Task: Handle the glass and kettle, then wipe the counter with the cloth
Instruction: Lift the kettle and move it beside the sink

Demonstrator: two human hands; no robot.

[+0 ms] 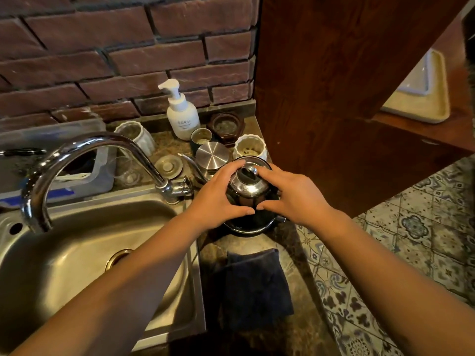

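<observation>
Hands cup the kettle (250, 187) from both sides: our left hand (218, 199) and right hand (290, 195) each close a grip on its body, upright on the tabletop (295, 242). Nearer us lies the cloth (257, 286), just below the right hand.

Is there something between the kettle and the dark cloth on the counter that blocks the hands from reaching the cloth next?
Nothing visible does. Both the left hand and right hand are around the kettle; the cloth lies nearer on bare counter, with nothing between.
</observation>
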